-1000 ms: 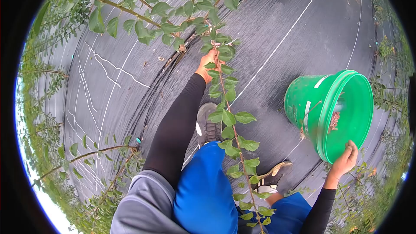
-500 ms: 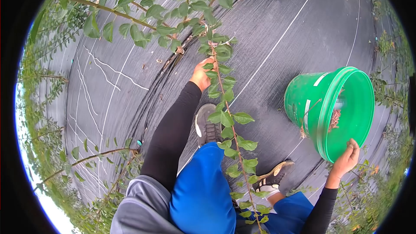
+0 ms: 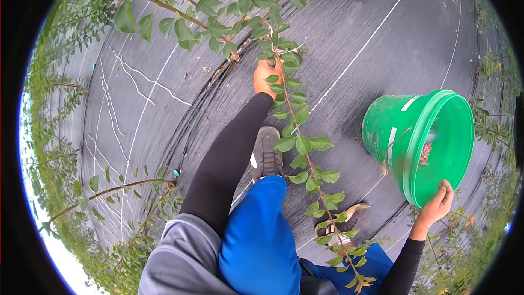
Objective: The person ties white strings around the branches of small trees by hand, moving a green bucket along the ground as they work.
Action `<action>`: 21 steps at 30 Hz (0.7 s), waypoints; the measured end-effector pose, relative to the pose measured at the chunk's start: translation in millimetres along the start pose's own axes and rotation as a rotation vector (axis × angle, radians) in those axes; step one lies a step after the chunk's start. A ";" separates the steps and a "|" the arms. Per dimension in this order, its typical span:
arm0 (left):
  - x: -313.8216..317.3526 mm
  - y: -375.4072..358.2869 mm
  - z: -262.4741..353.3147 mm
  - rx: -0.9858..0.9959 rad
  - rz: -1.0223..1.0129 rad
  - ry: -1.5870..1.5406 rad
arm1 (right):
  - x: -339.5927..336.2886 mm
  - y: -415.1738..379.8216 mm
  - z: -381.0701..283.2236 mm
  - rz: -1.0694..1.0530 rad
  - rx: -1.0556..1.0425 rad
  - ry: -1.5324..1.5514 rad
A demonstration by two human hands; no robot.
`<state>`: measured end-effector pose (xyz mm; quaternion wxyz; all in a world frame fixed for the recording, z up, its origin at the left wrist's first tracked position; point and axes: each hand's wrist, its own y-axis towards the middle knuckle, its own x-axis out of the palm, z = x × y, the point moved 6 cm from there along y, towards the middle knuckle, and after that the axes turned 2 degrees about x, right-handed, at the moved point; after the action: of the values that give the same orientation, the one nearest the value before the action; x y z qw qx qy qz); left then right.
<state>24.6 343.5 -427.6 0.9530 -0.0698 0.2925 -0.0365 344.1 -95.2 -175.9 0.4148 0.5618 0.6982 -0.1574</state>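
My left hand (image 3: 266, 79) is closed at the upper part of a long leafy branch (image 3: 305, 150), just below a white tie (image 3: 295, 49). Leaves cover some of its fingers, so the exact grip is partly hidden. From there the branch runs down past my legs, its tip low in the view. On the right, my right hand (image 3: 436, 207) pinches the near rim of a green bucket (image 3: 390, 125), thumb and fingers together. The bucket tilts with its mouth toward the right, and a small heap of reddish-brown bits (image 3: 425, 154) lies inside.
Black ground cloth (image 3: 338, 38) with white lines spreads below. Thicker leafy branches (image 3: 158, 3) cross the top left, and another branch (image 3: 109, 191) reaches in at lower left. My shoes (image 3: 267, 153) stand between the hands. Greenery lines both sides.
My left hand has moved up along the branch, nearer the tie. The branch's lower end has swung to the right. My right hand still holds the bucket rim.
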 end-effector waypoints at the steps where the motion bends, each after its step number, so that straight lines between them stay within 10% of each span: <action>1: -0.3 1.0 -1.1 -0.001 -0.007 -0.028 | -0.5 -0.2 0.4 0.001 -0.001 -0.007; 8: 11.4 2.3 -24.7 -0.044 -0.177 -0.077 | -0.5 0.4 4.9 0.027 0.006 0.060; 21: -57.1 -24.5 -44.2 -0.538 -0.369 -1.209 | -2.3 0.2 12.7 -0.012 0.019 0.045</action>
<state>-48.2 320.7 -428.5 0.8766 -0.3609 -0.3085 -0.0789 349.4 -105.3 -181.8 0.3927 0.5650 0.7091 -0.1539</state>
